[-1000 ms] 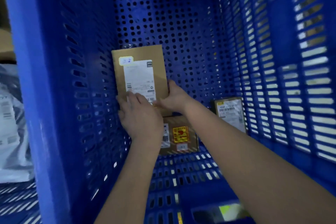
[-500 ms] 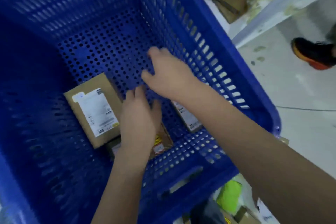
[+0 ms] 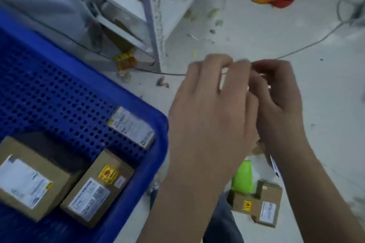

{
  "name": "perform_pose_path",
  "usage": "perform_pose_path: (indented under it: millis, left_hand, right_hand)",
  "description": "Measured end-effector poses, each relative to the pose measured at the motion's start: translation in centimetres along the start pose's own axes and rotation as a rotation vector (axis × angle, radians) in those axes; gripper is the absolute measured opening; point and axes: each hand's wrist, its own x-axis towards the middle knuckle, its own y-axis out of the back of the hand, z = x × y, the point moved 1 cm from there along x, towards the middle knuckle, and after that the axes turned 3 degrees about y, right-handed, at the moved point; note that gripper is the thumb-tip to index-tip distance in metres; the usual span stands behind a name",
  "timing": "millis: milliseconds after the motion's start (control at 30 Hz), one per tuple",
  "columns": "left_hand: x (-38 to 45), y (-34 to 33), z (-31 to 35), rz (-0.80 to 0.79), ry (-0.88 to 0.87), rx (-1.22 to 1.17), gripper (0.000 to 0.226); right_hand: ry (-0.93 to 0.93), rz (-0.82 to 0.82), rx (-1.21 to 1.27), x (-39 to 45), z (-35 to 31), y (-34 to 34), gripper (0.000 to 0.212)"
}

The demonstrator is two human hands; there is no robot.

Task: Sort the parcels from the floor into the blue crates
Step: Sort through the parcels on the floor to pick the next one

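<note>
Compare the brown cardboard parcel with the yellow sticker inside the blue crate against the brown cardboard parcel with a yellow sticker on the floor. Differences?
1. Place: the crate parcel lies inside the blue perforated crate; the floor parcel lies outside it on the pale floor, by the green packet.
2. Neighbours: the crate parcel lies beside a larger brown box; the floor parcel has a smaller box overlapping its top.

Shared: brown cardboard, white shipping label, yellow sticker.
</note>
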Motion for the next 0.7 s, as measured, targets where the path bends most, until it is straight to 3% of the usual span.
perform_pose_path:
  millis: [67, 233, 433, 567, 700]
  left_hand:
    - [-0.2, -3.7, 0.7, -0.158, -0.06, 0.06, 0.03]
    - [-1.5, -13.1, -0.5, -0.559, 0.067, 0.209, 0.035]
    - [-1.2, -22.0, 0.1, -0.845, 0.126, 0.317, 0.027]
    - [-2.0, -27.5, 0.9, -1.065, 0.075, 0.49, 0.029]
    - [-4.6, -32.9, 0.5, -1.32, -0.057, 0.686, 0.033]
  right_hand:
    - [-0.212, -0.048, -0.049, 1.7, 4.6, 2.0, 0.029]
    - [-0.35, -0.293, -0.56, 4.5, 15.8, 5.9, 0.038]
    - [-0.704, -0.49, -0.465, 4.0, 25.0, 8.6, 0.034]
    - [-0.942, -0.483, -0.336, 3.1, 29.2, 10.5, 0.02]
    - [-1.01, -0.557, -0.336, 2.4, 33.2, 12.2, 0.038]
